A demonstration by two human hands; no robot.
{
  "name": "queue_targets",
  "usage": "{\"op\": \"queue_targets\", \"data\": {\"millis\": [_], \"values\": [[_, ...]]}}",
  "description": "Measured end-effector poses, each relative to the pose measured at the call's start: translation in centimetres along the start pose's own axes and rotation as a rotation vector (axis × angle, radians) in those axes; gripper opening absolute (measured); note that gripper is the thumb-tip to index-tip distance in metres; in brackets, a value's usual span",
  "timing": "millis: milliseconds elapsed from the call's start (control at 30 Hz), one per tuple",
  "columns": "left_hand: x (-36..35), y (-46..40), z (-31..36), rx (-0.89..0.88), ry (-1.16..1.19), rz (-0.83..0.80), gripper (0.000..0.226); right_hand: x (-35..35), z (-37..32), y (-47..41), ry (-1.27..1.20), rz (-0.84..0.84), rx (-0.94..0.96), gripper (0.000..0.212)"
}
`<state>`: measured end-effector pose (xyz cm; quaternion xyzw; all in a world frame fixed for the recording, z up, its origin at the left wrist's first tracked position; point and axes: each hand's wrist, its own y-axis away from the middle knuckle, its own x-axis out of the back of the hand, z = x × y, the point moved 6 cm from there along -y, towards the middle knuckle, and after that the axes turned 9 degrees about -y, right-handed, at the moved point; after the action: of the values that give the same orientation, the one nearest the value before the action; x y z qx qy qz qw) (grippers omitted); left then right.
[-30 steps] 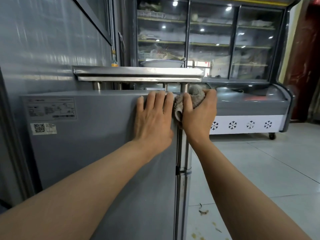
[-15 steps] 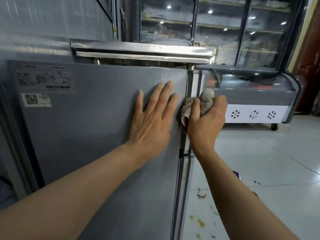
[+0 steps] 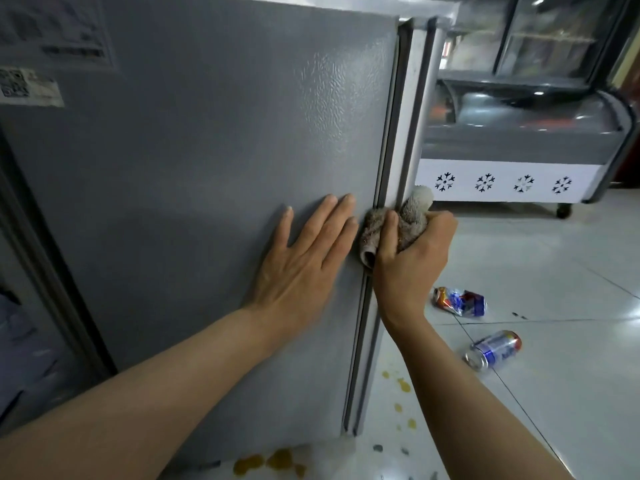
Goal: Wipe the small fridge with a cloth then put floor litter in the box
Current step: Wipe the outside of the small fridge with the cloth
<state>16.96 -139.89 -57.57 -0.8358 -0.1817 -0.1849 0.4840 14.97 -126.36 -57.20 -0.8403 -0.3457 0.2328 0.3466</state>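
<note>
The small grey fridge fills the left and middle of the head view, its side panel facing me. My left hand lies flat on that panel, fingers spread, holding nothing. My right hand is closed around a bunched grey-brown cloth and presses it against the fridge's front corner edge, roughly halfway down. On the tiled floor to the right lie a crushed red and blue can and a whole blue and silver can. No box is in view.
Yellow-brown spill spots mark the floor at the fridge's base and along its front. A chest freezer with snowflake marks stands behind at the right, with a glass-door display cooler above it. White floor tiles spread to the right.
Both hands have slid down the fridge from its top edge to about mid-height, the cloth still against the corner. My view has tilted down, bringing the floor cans into sight.
</note>
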Motion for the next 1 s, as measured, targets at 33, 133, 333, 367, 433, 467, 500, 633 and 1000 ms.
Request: {"op": "queue_targets", "data": {"millis": [33,133,333,367,433,467,500,633,1000], "values": [[-0.3,0.5,0.4,-0.014,-0.006,-0.015,0.066,0.0,0.1,0.1,0.001,0.008,0.004,0.027],[-1.2,1.8,1.3,-0.040,-0.023,-0.041,0.065,-0.1,0.6,0.7,0.003,0.023,0.035,0.029],[-2.2,3.6,2.2,-0.065,-0.015,0.011,0.058,0.6,2.9,3.2,-0.013,0.018,0.016,0.032],[-2.5,3.9,2.4,-0.074,-0.010,0.009,0.057,0.7,3.4,3.7,-0.004,0.012,0.002,0.033],[-3.2,4.8,2.8,-0.092,-0.015,-0.003,0.055,1.0,4.5,5.2,0.016,-0.018,-0.026,0.035],[-3.6,5.4,3.0,-0.099,-0.024,-0.009,0.056,1.2,5.1,6.0,0.030,-0.032,-0.039,0.034],[-3.9,5.9,3.2,-0.108,-0.035,-0.018,0.057,1.4,5.7,6.8,0.042,-0.042,-0.052,0.033],[-5.0,7.9,4.3,-0.146,-0.056,-0.040,0.057,2.2,7.5,8.8,0.076,-0.056,-0.076,0.030],[-7.6,11.8,6.8,-0.251,-0.040,-0.055,0.057,4.2,15.2,17.0,0.142,-0.264,-0.236,0.030]]}}
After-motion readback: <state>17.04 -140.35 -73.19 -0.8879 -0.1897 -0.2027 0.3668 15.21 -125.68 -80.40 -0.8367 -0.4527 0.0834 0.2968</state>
